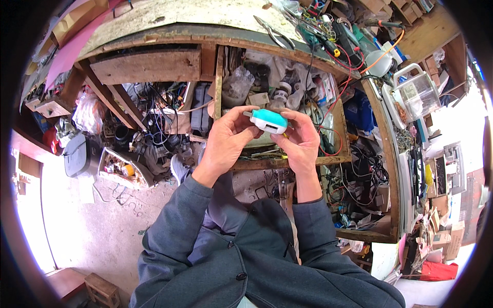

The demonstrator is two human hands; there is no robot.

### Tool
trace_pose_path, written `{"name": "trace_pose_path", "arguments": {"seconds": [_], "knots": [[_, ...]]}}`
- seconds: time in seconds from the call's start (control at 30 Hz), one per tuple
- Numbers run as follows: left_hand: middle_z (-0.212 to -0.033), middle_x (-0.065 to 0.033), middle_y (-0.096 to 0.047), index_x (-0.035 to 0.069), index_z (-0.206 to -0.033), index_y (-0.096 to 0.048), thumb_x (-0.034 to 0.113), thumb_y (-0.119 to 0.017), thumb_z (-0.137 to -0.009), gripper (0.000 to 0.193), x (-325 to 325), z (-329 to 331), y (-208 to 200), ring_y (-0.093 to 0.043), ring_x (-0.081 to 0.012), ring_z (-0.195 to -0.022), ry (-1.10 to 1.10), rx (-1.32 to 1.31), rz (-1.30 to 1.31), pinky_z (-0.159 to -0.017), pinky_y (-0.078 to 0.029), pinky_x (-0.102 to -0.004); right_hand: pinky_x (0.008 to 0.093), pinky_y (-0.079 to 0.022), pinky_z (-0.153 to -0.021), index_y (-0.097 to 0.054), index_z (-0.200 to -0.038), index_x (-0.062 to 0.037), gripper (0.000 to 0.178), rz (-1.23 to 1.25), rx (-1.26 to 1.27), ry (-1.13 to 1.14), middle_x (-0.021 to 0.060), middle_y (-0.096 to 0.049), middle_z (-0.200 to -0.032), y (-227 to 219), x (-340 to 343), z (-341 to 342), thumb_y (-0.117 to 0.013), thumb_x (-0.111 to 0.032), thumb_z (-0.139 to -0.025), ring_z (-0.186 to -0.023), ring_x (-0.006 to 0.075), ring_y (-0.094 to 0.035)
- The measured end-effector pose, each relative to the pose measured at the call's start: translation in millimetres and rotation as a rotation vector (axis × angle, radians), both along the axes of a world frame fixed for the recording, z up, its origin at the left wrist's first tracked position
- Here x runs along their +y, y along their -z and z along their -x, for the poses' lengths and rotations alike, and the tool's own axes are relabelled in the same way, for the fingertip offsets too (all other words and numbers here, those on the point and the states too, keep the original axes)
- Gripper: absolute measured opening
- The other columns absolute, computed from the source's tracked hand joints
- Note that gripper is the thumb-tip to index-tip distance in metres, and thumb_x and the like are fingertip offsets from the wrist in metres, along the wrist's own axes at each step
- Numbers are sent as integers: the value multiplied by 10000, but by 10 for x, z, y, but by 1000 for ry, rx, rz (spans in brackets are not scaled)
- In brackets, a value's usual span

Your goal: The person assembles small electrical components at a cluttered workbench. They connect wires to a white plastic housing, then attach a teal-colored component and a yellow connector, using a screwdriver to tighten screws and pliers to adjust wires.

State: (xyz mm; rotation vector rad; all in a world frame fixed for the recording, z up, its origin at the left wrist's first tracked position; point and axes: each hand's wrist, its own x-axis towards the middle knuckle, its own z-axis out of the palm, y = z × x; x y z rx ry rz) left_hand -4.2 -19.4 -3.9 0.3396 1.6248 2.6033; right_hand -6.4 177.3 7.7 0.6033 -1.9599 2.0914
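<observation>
A worn wooden table (197, 14) stands over a pale floor (115, 223), with a plain wooden panel (146, 65) and a pulled-out drawer (328, 160) below its top. A small wooden stool (101, 288) sits at lower left; white light (471, 123) glares along both sides.

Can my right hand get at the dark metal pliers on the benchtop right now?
Probably yes: nothing visibly covers the dark metal pliers, but your right hand would have to release the rounded teal-and-white plastic device.

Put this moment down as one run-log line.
left hand: gripping teal-and-white device | right hand: gripping same device | device: held above open drawer | pliers: on benchtop
</observation>
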Motion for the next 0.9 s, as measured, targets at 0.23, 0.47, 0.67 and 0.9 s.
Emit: {"name": "trace_pose_path", "arguments": {"seconds": [0.23, 0.47, 0.67, 0.9], "knots": [[-1189, -80, -719, 8, -1363, -618, -33, -657, -1001, 366, 5, -1, -10, -684, -159, -1088, 9, -18, -26, -986, -578, -334, 327, -548, -989, -627, -1314, -23, 534, 41, -50, -11, 89, -655, -1324, -3, -10, 4, -779, 144, -830, -1203, 180, -645], [-1184, -72, -718, 6, -1356, -620, -43, -647, -996, 364, 8, -1, -5, -683, -154, -1081, 14, -27, -34, -986, -578, -332, 316, -554, -967, -616, -1328, -23, 538, 39, -66, -15, 81, -662, -1309, -8, -4, 4, -775, 139, -840, -1177, 171, -650], [-1184, -68, -714, 6, -1351, -621, -47, -643, -994, 362, 13, 1, 3, -681, -152, -1084, 9, -36, -38, -986, -579, -333, 321, -559, -972, -601, -1339, -20, 549, 58, -77, -28, 90, -667, -1297, -26, -20, 10, -773, 138, -842, -1175, 174, -654], [-1188, -63, -715, 8, -1348, -622, -46, -665, -975, 379, 25, 24, 49, -681, -152, -1078, 20, -11, -11, -987, -570, -331, 340, -554, -1010, -592, -1343, -7, 566, 56, -143, -2, 88, -660, -1301, -1, 44, -3, -769, 142, -826, -1182, 182, -652]]}}
